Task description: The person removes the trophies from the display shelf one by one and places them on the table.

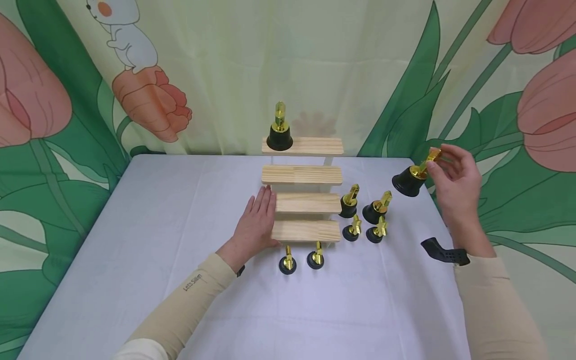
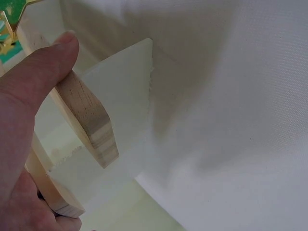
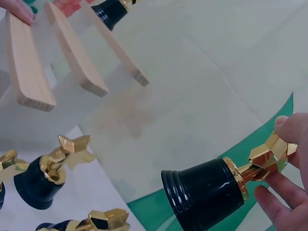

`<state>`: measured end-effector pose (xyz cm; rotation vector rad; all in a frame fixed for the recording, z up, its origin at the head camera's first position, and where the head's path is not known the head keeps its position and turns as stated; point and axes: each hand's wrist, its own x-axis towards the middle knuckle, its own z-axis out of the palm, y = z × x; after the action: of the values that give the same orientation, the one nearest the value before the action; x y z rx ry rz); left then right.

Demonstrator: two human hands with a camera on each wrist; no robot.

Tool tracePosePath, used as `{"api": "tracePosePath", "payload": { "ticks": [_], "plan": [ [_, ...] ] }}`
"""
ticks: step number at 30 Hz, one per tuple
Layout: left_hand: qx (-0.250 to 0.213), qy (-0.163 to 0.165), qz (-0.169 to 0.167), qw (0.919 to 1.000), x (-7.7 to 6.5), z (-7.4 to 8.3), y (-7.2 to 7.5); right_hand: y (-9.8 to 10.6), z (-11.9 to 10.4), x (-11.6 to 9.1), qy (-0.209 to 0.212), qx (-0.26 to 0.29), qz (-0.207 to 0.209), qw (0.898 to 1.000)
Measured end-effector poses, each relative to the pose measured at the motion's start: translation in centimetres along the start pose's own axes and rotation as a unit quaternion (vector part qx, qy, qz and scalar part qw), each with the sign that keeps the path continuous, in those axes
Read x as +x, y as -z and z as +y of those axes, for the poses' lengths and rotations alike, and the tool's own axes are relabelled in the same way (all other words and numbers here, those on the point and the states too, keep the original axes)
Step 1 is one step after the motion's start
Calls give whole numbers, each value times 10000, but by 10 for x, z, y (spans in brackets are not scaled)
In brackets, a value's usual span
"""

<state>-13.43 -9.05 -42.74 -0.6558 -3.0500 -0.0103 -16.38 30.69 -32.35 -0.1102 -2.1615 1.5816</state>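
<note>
My right hand [image 1: 459, 182] pinches a gold star trophy [image 3: 207, 187] by its star, and its black base hangs tilted above the right side of the table. My left hand [image 1: 256, 220] lies with straight fingers along the left ends of the lower steps of a wooden tiered stand [image 1: 308, 203]. In the left wrist view the thumb [image 2: 62, 53] touches the end of one wooden step [image 2: 89, 115]. Another star trophy [image 1: 279, 131] stands upright at the left of the stand's top step.
Several trophies, one of them a larger trophy [image 1: 377, 207], stand on the table right of the stand. Two smaller trophies, a left one [image 1: 287, 261] and a right one [image 1: 316, 257], stand before it. Behind the white tablecloth [image 1: 216, 185] hangs a printed curtain [image 1: 234, 75].
</note>
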Motion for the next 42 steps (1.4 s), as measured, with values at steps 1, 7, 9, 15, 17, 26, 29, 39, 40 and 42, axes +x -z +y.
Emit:
{"api": "tracePosePath", "payload": {
  "ticks": [1,7,9,15,17,26,29,39,40,42],
  "plan": [
    [4,0,13,10000,0,0,0,1,1,-1,-33,43,12,10000],
    [-8,-1,20,10000,0,0,0,6,8,-3,-153,-124,63,9998],
    [-8,-3,9,10000,0,0,1,7,11,-3,-182,-321,84,9993],
    [1,8,-87,10000,1,0,2,10,19,-5,-237,-608,177,9977],
    [32,13,-102,9999,0,-1,1,11,21,-5,-279,-649,174,9974],
    [140,-16,-23,9999,0,-1,0,13,33,-11,-569,-963,107,9937],
    [171,-23,-35,9998,0,-1,0,13,39,-13,-678,-1034,83,9923],
    [61,7,55,10000,-1,0,-1,12,56,-18,-935,-1198,67,9884],
    [38,-3,89,10000,-1,0,-1,11,57,-19,-933,-1211,71,9882],
    [-4,-13,118,9999,-1,0,-1,11,60,-21,-937,-1231,62,9879]
  ]
}}
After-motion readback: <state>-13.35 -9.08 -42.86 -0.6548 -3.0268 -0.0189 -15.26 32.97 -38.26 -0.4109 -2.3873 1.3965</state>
